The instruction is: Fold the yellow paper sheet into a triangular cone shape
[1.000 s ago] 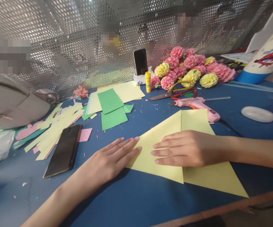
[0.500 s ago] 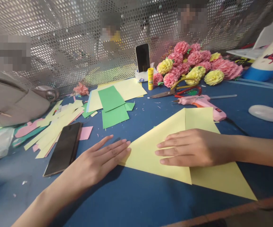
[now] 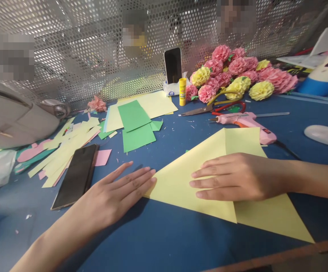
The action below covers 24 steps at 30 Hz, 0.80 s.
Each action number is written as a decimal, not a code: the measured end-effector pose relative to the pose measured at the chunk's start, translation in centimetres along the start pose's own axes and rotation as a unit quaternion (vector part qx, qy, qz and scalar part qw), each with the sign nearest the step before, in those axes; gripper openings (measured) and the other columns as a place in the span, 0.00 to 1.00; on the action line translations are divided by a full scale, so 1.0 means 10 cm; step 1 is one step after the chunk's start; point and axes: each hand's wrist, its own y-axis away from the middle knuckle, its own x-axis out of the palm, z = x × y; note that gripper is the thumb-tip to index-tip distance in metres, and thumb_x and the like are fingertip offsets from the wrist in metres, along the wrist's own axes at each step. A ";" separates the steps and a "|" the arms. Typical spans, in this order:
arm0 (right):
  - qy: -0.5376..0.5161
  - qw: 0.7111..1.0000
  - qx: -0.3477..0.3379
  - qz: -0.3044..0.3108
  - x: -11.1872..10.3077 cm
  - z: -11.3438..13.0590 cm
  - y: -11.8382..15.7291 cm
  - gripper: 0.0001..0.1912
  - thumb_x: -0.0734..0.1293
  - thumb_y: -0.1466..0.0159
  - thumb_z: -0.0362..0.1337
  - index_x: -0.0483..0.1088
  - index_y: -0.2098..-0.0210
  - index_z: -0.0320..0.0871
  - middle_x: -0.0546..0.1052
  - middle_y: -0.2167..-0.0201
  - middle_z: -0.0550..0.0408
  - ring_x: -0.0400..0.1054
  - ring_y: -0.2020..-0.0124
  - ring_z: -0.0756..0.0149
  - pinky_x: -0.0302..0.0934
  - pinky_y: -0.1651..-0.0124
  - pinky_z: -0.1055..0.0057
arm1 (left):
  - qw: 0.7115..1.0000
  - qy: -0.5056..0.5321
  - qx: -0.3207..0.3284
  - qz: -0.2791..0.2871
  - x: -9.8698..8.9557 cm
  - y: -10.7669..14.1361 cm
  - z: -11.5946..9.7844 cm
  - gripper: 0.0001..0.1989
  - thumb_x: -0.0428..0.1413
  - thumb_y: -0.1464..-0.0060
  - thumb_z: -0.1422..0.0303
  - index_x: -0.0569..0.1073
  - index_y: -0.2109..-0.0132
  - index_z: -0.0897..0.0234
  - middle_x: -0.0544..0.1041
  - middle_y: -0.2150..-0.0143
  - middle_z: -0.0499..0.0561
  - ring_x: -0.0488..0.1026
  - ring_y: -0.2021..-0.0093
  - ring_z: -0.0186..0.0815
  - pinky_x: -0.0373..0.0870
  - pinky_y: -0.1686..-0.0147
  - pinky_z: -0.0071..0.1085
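A large pale yellow sheet (image 3: 181, 173), folded over on itself, lies on the blue table (image 3: 158, 241). My right hand (image 3: 234, 177) rests flat on its folded layer, palm down, fingers stretched out to the left. The fingertips of my left hand (image 3: 121, 192) touch the sheet's pointed left corner, with the fingers straight and the thumb apart. Under my right hand part of the paper is hidden. Just left of my left hand lies a dark phone (image 3: 77, 175).
Behind the sheet lie a pink glue gun (image 3: 247, 122), scissors (image 3: 200, 110), a glue stick (image 3: 182, 91) and paper flowers (image 3: 237, 70). Green sheets (image 3: 138, 138) and yellow strips (image 3: 67, 151) lie further left. A perforated metal screen (image 3: 95, 49) stands behind.
The view has shifted slightly, so most things at the right appear a little further right. Both hands keep nearly the same pose on the yellow sheet.
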 end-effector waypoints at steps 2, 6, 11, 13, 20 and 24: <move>-0.010 1.000 0.002 -0.003 0.00 0.00 0.00 0.19 0.56 0.28 0.30 0.70 0.41 0.43 0.73 0.40 0.53 0.60 0.34 0.62 0.56 0.31 0.60 | 1.000 0.024 -0.009 -0.012 0.01 0.03 0.02 0.24 0.38 0.29 0.73 0.55 0.30 0.66 0.63 0.31 0.55 0.55 0.29 0.37 0.42 0.28 0.44; -0.021 1.000 0.003 -0.003 0.01 -0.01 0.01 0.19 0.57 0.28 0.29 0.69 0.41 0.41 0.73 0.40 0.51 0.59 0.34 0.61 0.57 0.32 0.58 | 0.998 0.063 -0.018 -0.015 0.02 0.10 0.05 0.24 0.37 0.29 0.71 0.54 0.29 0.64 0.66 0.33 0.56 0.58 0.30 0.39 0.48 0.29 0.47; -0.010 1.000 -0.004 0.009 0.01 -0.01 0.03 0.20 0.55 0.28 0.29 0.68 0.40 0.41 0.69 0.37 0.53 0.56 0.32 0.61 0.53 0.30 0.58 | 0.998 0.054 -0.023 -0.018 0.03 0.17 0.07 0.23 0.38 0.29 0.71 0.59 0.31 0.66 0.66 0.33 0.56 0.58 0.30 0.40 0.46 0.28 0.46; -0.010 1.000 -0.006 0.011 0.02 -0.01 0.03 0.20 0.55 0.28 0.29 0.68 0.40 0.41 0.68 0.36 0.54 0.56 0.32 0.60 0.52 0.29 0.58 | 0.997 0.054 -0.034 -0.034 0.05 0.19 0.06 0.22 0.41 0.29 0.71 0.61 0.32 0.65 0.68 0.34 0.56 0.60 0.31 0.41 0.49 0.29 0.48; -0.019 1.000 -0.010 -0.002 0.01 -0.02 0.02 0.19 0.58 0.29 0.29 0.69 0.41 0.40 0.72 0.40 0.49 0.58 0.34 0.60 0.56 0.31 0.57 | 0.991 0.085 -0.063 -0.083 0.11 0.21 0.04 0.18 0.45 0.31 0.73 0.69 0.39 0.61 0.74 0.39 0.53 0.66 0.35 0.40 0.56 0.31 0.48; -0.018 1.000 -0.006 0.001 0.01 -0.01 0.03 0.20 0.57 0.29 0.29 0.69 0.41 0.41 0.72 0.39 0.50 0.58 0.33 0.61 0.55 0.31 0.58 | 0.990 0.104 -0.067 -0.071 0.09 0.21 0.03 0.19 0.44 0.31 0.74 0.68 0.38 0.62 0.72 0.37 0.54 0.64 0.34 0.40 0.54 0.31 0.48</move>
